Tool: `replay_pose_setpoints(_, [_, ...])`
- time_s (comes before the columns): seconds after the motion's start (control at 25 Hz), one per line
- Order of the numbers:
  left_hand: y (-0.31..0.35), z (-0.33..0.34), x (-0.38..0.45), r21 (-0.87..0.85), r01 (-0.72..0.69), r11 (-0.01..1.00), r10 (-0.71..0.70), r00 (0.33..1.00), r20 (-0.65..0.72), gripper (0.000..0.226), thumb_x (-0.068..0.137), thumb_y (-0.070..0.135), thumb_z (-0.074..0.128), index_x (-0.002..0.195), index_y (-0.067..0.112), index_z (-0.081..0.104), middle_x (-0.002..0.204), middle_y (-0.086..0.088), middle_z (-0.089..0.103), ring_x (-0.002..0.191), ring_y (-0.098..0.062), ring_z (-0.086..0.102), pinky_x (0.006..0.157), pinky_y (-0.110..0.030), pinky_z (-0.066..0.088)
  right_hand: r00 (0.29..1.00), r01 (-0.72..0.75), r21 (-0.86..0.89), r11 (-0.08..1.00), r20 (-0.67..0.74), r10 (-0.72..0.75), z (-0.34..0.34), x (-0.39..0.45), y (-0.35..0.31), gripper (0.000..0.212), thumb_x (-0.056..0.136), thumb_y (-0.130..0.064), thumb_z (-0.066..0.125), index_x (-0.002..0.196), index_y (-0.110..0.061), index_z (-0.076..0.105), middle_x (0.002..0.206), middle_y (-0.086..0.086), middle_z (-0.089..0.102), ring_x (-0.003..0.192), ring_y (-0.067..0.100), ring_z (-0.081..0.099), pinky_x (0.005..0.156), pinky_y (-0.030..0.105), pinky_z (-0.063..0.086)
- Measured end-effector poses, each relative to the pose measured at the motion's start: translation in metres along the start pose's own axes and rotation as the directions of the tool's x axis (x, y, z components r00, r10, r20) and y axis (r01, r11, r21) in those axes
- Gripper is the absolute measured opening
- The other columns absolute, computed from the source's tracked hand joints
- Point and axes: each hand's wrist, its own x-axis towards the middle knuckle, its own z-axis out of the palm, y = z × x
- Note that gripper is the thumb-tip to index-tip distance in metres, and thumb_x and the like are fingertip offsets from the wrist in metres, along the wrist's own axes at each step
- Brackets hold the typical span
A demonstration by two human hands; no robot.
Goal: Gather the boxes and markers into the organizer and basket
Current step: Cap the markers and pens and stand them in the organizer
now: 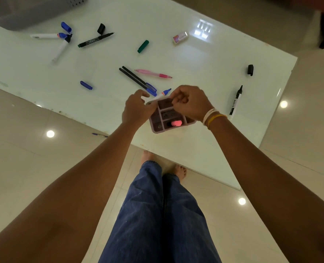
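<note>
A mauve organizer (158,128) with several compartments sits near the table's front edge. A pink item (174,123) lies in one near compartment. My left hand (136,109) grips the organizer's left rim. My right hand (190,102) hovers over its far compartment with curled fingers; whether they pinch anything is hidden. Just behind my hands lie a blue-tipped white marker (164,92), two dark pens (136,79) and a pink pen (152,73). A small pink-and-white box (180,37) lies far right. The grey basket (24,12) stands at the far left corner.
Scattered on the white table (204,59) are a black marker (95,40), two white markers (49,36), a black-and-white marker (236,102) at the right, and loose blue, black and green caps. A pen (99,135) lies on the tiled floor.
</note>
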Motion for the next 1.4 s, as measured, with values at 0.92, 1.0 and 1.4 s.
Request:
replay_pose_setpoints(0.92, [0.064,-0.003,0.167,0.582,-0.469,0.664,0.046,0.803,0.594,0.068,0.099,0.05,0.033,0.154,0.028,0.0,0.161,0.001,-0.019,0.151,-0.021,-0.006,0.118,-0.052,0.018,0.977,-0.132,-0.742,0.657,-0.21,-0.041,-0.023,0.187,0.002,0.032,0.096,-0.011,0.043,0.128,-0.012,0.048,0.13,0.014,0.046,0.115,0.032,0.051,0.083,0.044,0.049])
replay_pose_setpoints(1.0, [0.066,-0.004,0.167,0.585,-0.458,0.669,0.011,0.794,0.608,0.07,0.099,0.051,0.033,0.154,0.029,-0.004,0.16,0.001,-0.022,0.15,-0.021,-0.009,0.119,-0.053,0.015,0.964,-0.173,-0.692,0.701,-0.266,-0.025,-0.017,0.175,0.006,0.027,0.098,-0.016,0.04,0.121,-0.01,0.054,0.123,0.013,0.053,0.115,0.031,0.052,0.082,0.042,0.049])
replay_pose_setpoints(1.4, [0.067,-0.001,0.112,0.516,-0.338,0.787,0.243,0.939,0.245,0.047,0.1,0.04,0.038,0.142,0.02,0.043,0.148,-0.004,0.045,0.135,-0.025,0.043,0.112,-0.041,0.032,0.929,-0.148,-0.36,0.921,-0.369,0.005,-0.006,0.106,0.011,0.034,0.088,-0.022,0.06,0.118,-0.007,0.063,0.119,0.015,0.051,0.106,0.031,0.059,0.09,0.035,0.049])
